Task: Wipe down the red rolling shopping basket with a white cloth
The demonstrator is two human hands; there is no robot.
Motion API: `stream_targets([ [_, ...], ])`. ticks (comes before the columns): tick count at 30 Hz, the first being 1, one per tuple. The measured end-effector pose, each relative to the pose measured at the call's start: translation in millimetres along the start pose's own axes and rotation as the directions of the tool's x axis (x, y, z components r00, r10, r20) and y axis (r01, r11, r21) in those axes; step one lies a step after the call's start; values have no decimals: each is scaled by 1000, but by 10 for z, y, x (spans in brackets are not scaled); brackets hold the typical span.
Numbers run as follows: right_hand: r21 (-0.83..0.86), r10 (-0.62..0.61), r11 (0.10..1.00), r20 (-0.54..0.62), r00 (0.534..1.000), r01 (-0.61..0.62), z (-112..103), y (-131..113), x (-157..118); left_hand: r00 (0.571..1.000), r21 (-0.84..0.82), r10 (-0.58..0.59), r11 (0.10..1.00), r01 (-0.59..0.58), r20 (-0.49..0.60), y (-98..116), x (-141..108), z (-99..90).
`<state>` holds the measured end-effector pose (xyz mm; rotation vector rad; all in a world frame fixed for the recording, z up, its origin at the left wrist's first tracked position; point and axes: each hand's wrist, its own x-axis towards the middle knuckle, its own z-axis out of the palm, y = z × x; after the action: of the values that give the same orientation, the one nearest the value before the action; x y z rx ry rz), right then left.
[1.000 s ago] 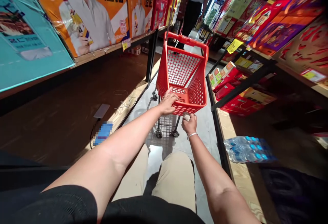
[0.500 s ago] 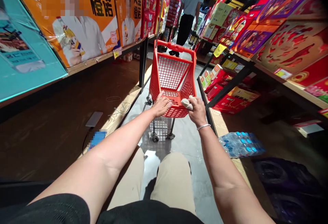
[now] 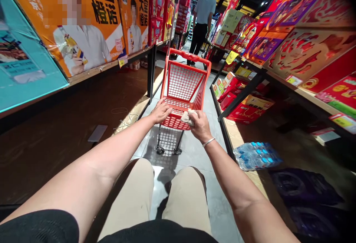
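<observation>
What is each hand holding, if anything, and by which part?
The right hand grips a bunched pale cloth by its right end. The left hand rests on the near-left rim of the red cart; any grip is unclear.

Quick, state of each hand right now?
Left hand: open, fingers on the near edge of the red cart.
Right hand: closed, holding a pale cloth at the cart's near edge.
</observation>
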<state>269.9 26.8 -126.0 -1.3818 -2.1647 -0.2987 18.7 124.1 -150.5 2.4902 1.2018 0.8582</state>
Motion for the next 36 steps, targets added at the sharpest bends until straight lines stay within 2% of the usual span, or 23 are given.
stream_targets([
  [1,0,22,1000,-25,999,-22,-17,59,15,1000,-6,0,1000,0,-2,-4,-7,4],
  [3,-3,37,999,11,999,-37,-41,187,53,1000,-16,13,1000,-14,-11,9,-23,30],
  [6,-14,54,999,182,982,-53,-40,310,114,998,-27,49,998,-50,-29,39,-47,73],
  [8,-53,81,996,255,963,-69,-16,303,147,998,-31,50,998,-52,-37,32,-60,82],
  [10,-110,105,991,273,956,-77,17,230,171,998,-18,32,999,-33,-50,-7,-70,74],
  [14,-175,147,979,232,962,-107,65,-1,208,997,46,-29,998,32,-73,-150,-79,9],
  [20,-217,212,963,250,945,-159,65,-324,293,993,102,-112,989,108,31,-293,-94,-229],
  [21,-220,225,960,249,942,-171,73,-376,308,989,116,-146,983,144,11,-276,-105,-256],
  [24,-189,238,962,222,945,-198,124,-510,340,970,153,-200,964,220,-138,-114,-146,-242],
  [26,-126,225,971,197,954,-203,161,-563,351,973,127,-149,977,173,-174,66,-170,-152],
  [28,-15,186,982,181,966,-187,177,-570,353,991,20,-93,995,95,-100,250,-180,-32],
  [30,120,116,983,170,979,-137,167,-531,347,992,-104,-104,990,97,-64,381,-175,74],
  [33,228,-22,973,185,983,-21,115,-386,334,986,-200,-145,972,127,-80,440,-144,145],
  [36,218,-128,973,234,964,76,45,-110,371,987,-219,-153,966,141,-39,413,-109,123],
])
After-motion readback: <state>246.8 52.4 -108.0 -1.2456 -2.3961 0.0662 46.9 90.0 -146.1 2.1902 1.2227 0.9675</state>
